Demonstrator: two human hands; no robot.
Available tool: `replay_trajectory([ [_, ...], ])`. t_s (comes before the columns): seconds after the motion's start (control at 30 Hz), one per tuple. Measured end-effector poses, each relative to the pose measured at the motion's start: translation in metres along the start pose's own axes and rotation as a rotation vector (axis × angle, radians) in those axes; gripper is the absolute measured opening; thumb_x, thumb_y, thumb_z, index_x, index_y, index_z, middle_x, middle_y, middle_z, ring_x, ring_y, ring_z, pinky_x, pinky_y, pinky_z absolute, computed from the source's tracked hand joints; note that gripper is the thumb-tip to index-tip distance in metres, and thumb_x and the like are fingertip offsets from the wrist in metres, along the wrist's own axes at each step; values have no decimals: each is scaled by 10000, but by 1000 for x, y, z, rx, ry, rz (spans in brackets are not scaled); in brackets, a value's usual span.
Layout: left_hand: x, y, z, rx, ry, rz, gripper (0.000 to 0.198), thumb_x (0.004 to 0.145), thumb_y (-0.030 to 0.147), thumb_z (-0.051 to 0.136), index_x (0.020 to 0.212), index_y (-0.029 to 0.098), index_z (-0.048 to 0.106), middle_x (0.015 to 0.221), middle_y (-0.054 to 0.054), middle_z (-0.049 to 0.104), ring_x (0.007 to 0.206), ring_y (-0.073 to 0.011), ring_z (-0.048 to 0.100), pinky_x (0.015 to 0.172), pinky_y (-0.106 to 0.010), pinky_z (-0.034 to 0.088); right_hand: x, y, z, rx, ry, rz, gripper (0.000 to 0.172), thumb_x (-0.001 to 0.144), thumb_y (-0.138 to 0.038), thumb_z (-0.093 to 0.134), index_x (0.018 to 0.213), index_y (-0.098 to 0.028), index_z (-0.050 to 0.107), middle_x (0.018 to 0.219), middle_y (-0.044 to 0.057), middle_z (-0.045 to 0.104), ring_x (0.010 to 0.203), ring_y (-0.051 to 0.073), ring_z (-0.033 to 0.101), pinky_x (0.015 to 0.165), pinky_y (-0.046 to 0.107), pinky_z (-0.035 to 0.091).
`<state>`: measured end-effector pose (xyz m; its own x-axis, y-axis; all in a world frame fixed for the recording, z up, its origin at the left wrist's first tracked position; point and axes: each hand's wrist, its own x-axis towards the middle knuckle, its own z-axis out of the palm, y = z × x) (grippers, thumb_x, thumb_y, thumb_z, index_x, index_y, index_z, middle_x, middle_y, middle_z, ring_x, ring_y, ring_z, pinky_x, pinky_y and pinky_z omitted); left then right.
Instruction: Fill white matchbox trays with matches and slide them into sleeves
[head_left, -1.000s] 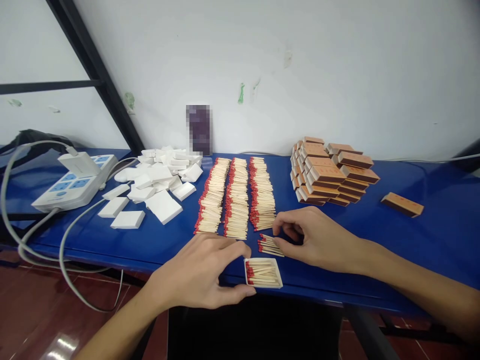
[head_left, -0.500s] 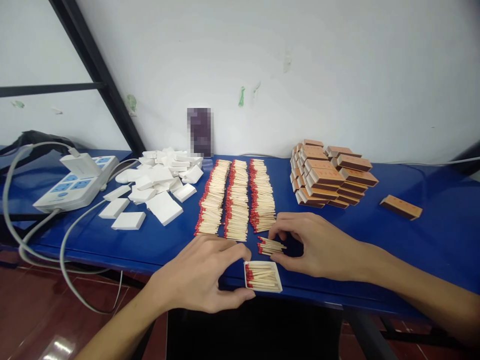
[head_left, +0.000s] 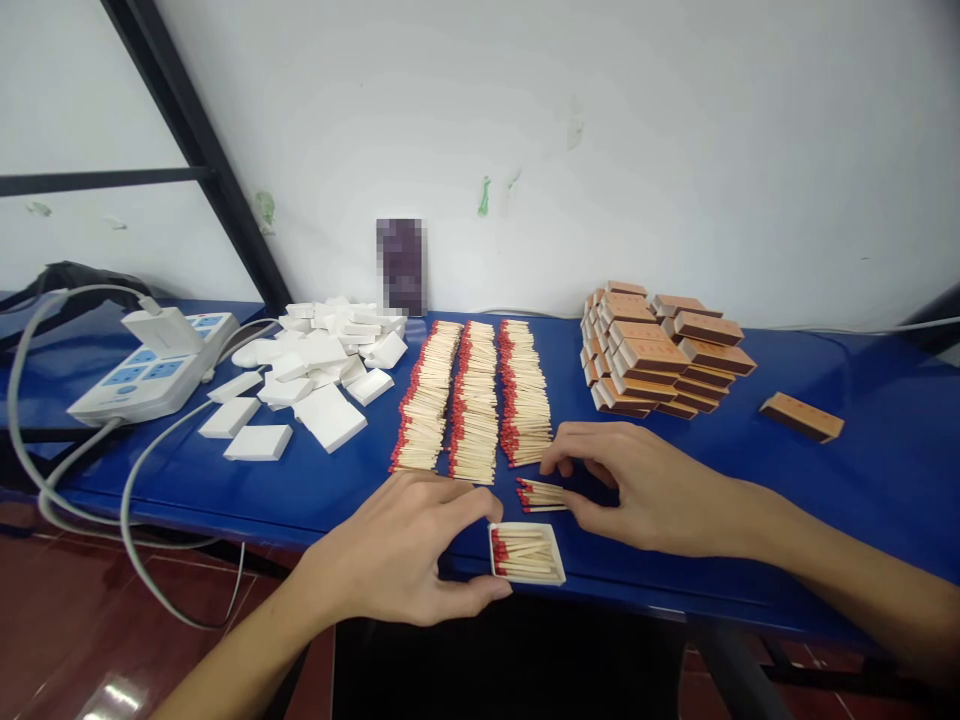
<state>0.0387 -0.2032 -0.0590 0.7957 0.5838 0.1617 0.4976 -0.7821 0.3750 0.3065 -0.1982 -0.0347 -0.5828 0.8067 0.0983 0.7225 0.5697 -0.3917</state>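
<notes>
Near the front edge of a blue table (head_left: pixel 862 500), the left hand (head_left: pixel 409 545) — thumb and fingers apart — brackets a white tray (head_left: pixel 529 579) of matches. The right hand (head_left: pixel 637 485), fingertips also apart, rests beside a small match bundle (head_left: pixel 541 496); gathering appears the step, calling next for an even pinch.

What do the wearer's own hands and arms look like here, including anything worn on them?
The left hand and right hand are both ungloved, with no rings visible. The left forearm and right forearm are slender; no sleeve, watch, bracelet or clear marking shows on either.
</notes>
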Motion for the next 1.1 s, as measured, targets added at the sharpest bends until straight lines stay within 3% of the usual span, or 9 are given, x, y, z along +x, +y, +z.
replay_trajectory([
  [0.1, 0, 0, 0, -3, -12, -1, 312, 846, 446, 698, 1032, 233, 568, 826, 32, 634, 711, -181, 606, 681, -311, 420, -1, 5, -7, -28, -42, 19, 253, 723, -105, 563, 945, -208, 627, 836, -3, 633, 690, 148, 551, 627, 272, 391],
  [0.23, 0, 0, -1, 4, -16, -3, 309, 851, 451, 689, 1030, 229, 571, 826, 29, 636, 705, -180, 604, 682, -312, 422, -1, 9, -9, -37, -89, 7, 312, 694, -77, 554, 968, -213, 612, 860, 3, 615, 730, 159, 562, 642, 274, 408],
  [0.5, 1, -1, 0, -2, -18, -3, 312, 849, 448, 696, 1030, 231, 564, 850, 21, 649, 725, -190, 616, 695, -316, 427, 1, 11, 1, -23, -51, -31, 232, 764, -107, 550, 963, -213, 609, 846, 2, 601, 728, 155, 550, 639, 277, 392],
  [0.77, 1, -1, 0, -3, -12, 3, 316, 855, 449, 693, 1044, 229, 567, 850, 17, 657, 727, -193, 623, 690, -311, 425, 0, 10, -2, -23, -88, -22, 282, 720, -84, 551, 964, -219, 593, 861, -4, 586, 724, 152, 533, 633, 273, 383],
  [1.1, 1, 0, 0, -5, -17, -1, 307, 856, 445, 693, 1037, 228, 570, 844, 23, 648, 726, -190, 618, 702, -322, 435, 1, 9, -2, -10, -52, -37, 177, 804, -125, 557, 941, -211, 627, 839, 2, 610, 717, 153, 555, 630, 272, 396],
])
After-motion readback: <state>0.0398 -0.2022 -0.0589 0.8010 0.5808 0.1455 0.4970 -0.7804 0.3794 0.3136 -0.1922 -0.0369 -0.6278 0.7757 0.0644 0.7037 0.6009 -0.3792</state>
